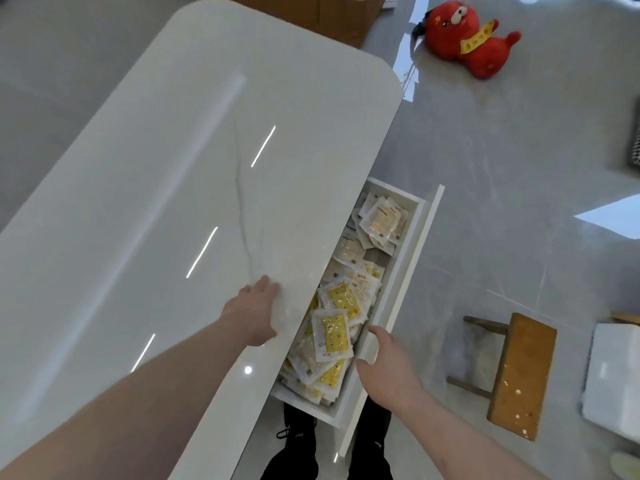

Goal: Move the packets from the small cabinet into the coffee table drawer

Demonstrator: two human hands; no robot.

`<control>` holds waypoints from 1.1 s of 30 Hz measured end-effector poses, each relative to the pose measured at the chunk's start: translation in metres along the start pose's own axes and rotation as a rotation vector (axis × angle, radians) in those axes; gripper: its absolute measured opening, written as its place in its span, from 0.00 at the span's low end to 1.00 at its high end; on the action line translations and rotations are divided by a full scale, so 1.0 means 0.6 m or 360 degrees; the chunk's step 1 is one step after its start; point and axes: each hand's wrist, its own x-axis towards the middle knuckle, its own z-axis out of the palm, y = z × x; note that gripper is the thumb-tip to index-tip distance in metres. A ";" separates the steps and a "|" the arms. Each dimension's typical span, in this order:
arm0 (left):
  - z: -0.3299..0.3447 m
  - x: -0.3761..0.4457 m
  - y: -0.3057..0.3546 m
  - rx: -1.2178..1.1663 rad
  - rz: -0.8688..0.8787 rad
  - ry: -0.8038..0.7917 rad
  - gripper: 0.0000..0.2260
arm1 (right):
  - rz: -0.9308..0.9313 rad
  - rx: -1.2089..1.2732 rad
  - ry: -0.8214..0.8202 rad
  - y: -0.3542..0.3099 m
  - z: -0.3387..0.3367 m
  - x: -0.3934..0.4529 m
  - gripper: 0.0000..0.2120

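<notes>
The white coffee table (pixel 166 202) fills the left of the head view. Its drawer (pixel 405 271) stands pulled out on the right side and is heaped with several packets (pixel 332 334), some yellow, some clear and pale. My left hand (pixel 254 313) lies flat on the tabletop near the edge above the drawer, fingers straight. My right hand (pixel 384 362) is at the drawer's front panel, thumb on its inner side and fingers behind it, gripping the panel. The small cabinet does not show.
A small wooden stool (pixel 516 372) stands on the grey tile floor right of the drawer. A white box (pixel 613 382) sits at the right edge. A red plush toy (pixel 464 39) lies far back. My black shoes (pixel 332 448) are below the drawer.
</notes>
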 end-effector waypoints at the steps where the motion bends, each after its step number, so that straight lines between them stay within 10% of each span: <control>1: -0.007 -0.029 -0.001 -0.0022 0.0039 -0.0013 0.43 | -0.0013 -0.0022 0.0017 -0.009 -0.016 -0.025 0.28; 16: -0.024 -0.611 0.018 -0.0572 0.0157 0.0577 0.31 | -0.0428 -0.0187 0.0050 -0.094 -0.087 -0.450 0.33; 33: -0.046 -0.893 -0.154 -0.0766 -0.0091 0.1079 0.29 | -0.1024 -0.0594 0.0011 -0.257 0.008 -0.651 0.35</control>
